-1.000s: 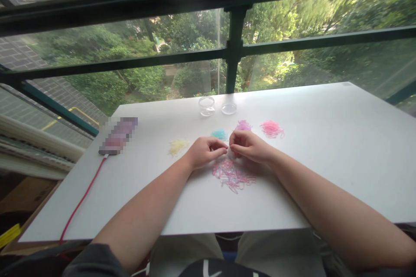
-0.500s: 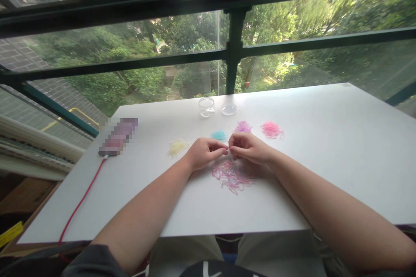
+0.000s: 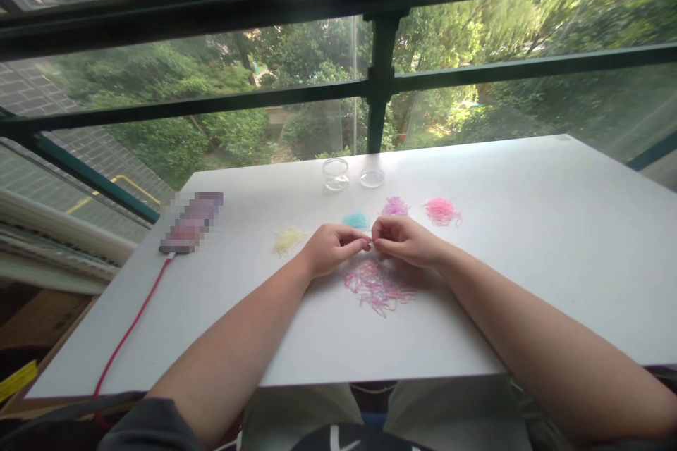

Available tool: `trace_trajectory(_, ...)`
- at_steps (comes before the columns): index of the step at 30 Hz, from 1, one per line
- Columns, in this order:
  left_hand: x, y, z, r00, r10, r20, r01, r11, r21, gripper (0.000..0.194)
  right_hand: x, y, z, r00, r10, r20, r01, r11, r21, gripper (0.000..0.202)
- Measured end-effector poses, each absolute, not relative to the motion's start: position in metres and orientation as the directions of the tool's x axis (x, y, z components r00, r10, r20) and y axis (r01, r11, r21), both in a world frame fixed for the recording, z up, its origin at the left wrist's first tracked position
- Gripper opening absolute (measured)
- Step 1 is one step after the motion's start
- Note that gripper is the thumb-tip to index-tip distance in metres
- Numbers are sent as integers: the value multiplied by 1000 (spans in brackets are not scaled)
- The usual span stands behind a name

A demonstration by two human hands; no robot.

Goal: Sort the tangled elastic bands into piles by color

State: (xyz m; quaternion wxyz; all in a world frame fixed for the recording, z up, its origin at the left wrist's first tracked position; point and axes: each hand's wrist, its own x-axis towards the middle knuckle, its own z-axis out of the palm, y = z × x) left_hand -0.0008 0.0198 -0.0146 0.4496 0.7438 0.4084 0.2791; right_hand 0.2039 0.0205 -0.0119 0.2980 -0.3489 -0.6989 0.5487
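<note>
Centre: a loose, mixed pile of thin bands (image 3: pixel 379 289), chiefly pink and lilac, lies on the white table (image 3: pixel 534 225), just on the wearer's side of both hands. Above its far edge, the left hand (image 3: pixel 334 248) and right hand (image 3: pixel 406 236) face one another, fingers curled, thumb and forefinger of each brought narrowly together, the two sets of fingertips almost meeting. From where I stand, I cannot tell whether either grips a band. Beyond the hands, left to right: yellow pile (image 3: pixel 288 241), blue pile (image 3: pixel 356 220), purple pile (image 3: pixel 395 206), pink pile (image 3: pixel 442 211), each apart from the next. Farther back: an uncapped clear round jar (image 3: pixel 335 175), with a clear lid (image 3: pixel 371 178) flat just beside it. Far left: a blurred phone (image 3: pixel 193 222) with a red cable (image 3: pixel 130 335) running to the near edge. Background: dark green railing (image 3: pixel 381 70), trees outside.
</note>
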Motion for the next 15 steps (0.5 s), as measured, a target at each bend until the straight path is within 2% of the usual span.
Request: trace_trajectory(15,0,19,-15,471,878,84,384,-290,877,21,203,21,-10,-564,826,-4,153,100,-983,7)
